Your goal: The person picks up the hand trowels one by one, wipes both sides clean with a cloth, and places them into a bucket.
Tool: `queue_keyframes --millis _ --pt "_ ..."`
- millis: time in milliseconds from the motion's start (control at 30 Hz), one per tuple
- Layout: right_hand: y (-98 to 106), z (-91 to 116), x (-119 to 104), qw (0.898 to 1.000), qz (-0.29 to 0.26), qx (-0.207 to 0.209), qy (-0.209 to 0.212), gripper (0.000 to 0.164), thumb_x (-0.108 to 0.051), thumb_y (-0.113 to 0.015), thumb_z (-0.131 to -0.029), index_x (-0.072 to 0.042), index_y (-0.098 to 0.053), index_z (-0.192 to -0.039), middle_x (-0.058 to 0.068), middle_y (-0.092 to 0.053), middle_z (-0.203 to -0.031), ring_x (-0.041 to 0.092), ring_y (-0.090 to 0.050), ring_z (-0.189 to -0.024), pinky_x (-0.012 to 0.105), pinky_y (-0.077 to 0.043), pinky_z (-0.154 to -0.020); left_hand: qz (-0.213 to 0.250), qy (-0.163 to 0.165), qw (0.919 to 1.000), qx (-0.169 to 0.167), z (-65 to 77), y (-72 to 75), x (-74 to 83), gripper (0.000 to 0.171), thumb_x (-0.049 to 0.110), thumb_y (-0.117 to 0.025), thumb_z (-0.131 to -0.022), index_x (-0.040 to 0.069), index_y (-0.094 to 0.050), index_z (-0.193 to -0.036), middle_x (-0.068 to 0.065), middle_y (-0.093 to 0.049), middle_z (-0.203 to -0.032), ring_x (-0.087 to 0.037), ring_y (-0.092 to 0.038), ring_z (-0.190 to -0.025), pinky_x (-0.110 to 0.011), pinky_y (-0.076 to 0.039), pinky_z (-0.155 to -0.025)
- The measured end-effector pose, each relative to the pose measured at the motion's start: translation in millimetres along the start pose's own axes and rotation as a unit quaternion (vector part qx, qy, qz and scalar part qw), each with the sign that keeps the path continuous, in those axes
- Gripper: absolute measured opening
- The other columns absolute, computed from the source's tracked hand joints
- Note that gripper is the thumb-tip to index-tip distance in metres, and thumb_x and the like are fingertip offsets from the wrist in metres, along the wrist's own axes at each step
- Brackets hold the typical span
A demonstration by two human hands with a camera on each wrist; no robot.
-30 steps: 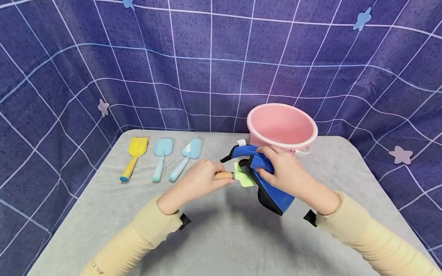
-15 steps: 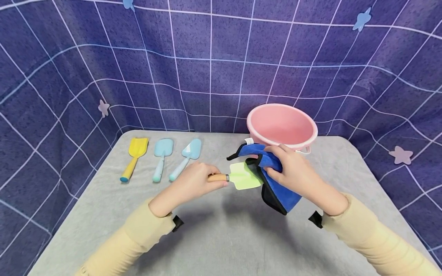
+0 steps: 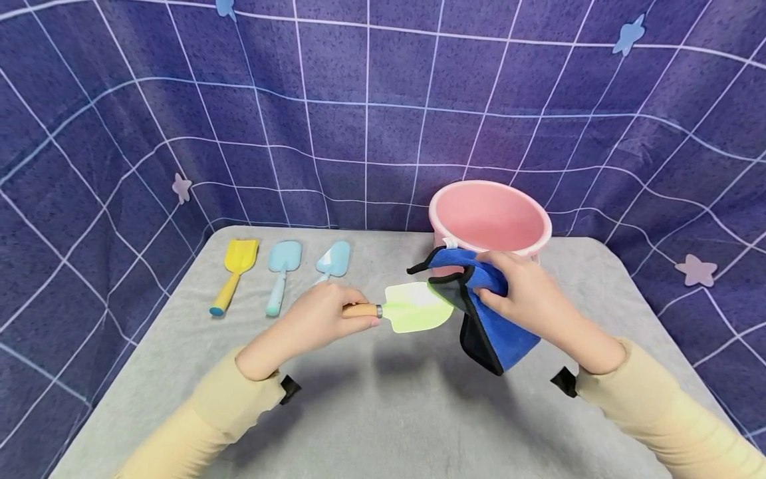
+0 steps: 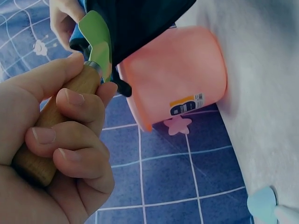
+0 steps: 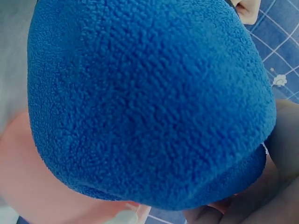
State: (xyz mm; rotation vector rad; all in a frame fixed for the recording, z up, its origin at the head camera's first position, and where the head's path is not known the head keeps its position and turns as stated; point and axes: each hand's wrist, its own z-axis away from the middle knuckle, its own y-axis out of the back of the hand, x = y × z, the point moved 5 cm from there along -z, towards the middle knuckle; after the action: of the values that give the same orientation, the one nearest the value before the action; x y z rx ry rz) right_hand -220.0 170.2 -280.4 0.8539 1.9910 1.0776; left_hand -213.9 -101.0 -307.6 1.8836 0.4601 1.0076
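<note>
My left hand (image 3: 326,311) grips the wooden handle of a small trowel with a pale green blade (image 3: 417,307), held level above the table. In the left wrist view its fingers curl round the handle (image 4: 65,121). My right hand (image 3: 526,293) grips a folded blue cloth (image 3: 499,332) with black edging and a white tag. The tip of the blade lies at the cloth's black edge, and the cloth covers its end. Blue pile of the cloth (image 5: 149,102) fills most of the right wrist view, where my right fingers are largely hidden.
Behind the cloth stands a pink bucket (image 3: 445,223) at the table's back right. A yellow shovel (image 3: 233,276) and two light blue ones (image 3: 281,273) lie at the back left, one partly behind my left hand. Purple gridded fabric (image 3: 359,120) surrounds the grey table (image 3: 383,412).
My left hand has drawn the trowel to the left while my right hand moved right with the cloth. More of the green blade shows outside the cloth.
</note>
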Motion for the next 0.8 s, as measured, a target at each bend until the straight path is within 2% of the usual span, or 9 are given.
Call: queue_keyframes --millis 400,600,800 --pt "8 5 8 0.999 -0.007 0.032 0.018 0.038 -0.014 -0.072 -0.078 -0.007 -0.058 -0.112 0.012 -0.065 -0.102 0.029 -0.061 -0.085 0.047 -0.049 -0.074 0.002 0.039 0.9992 -0.007 13.1 11.3 -20.9 0.016 0.040 -0.071 -0.082 0.023 -0.071 -0.085 0.016 -0.052 -0.061 -0.002 -0.043 -0.052 -0.022 -0.040 -0.049" --pt "14 7 10 0.998 -0.007 0.053 0.022 0.036 -0.015 -0.073 -0.077 -0.007 -0.058 -0.109 0.011 -0.065 -0.096 0.024 -0.060 -0.075 0.042 -0.049 -0.066 0.002 0.032 0.9994 -0.010 17.0 16.5 -25.6 0.014 0.038 -0.071 -0.082 0.024 -0.071 -0.084 0.016 -0.056 -0.065 -0.002 -0.044 -0.054 -0.022 -0.040 -0.050" --pt "23 4 6 0.997 -0.004 0.076 0.021 0.036 -0.016 -0.072 -0.077 -0.007 -0.060 -0.109 0.009 -0.065 -0.096 0.023 -0.061 -0.076 0.041 -0.048 -0.066 0.001 0.018 0.9997 -0.015 15.8 14.5 -26.6 0.013 0.035 -0.072 -0.082 0.022 -0.072 -0.086 0.016 -0.061 -0.070 -0.001 -0.046 -0.054 -0.021 -0.041 -0.049"
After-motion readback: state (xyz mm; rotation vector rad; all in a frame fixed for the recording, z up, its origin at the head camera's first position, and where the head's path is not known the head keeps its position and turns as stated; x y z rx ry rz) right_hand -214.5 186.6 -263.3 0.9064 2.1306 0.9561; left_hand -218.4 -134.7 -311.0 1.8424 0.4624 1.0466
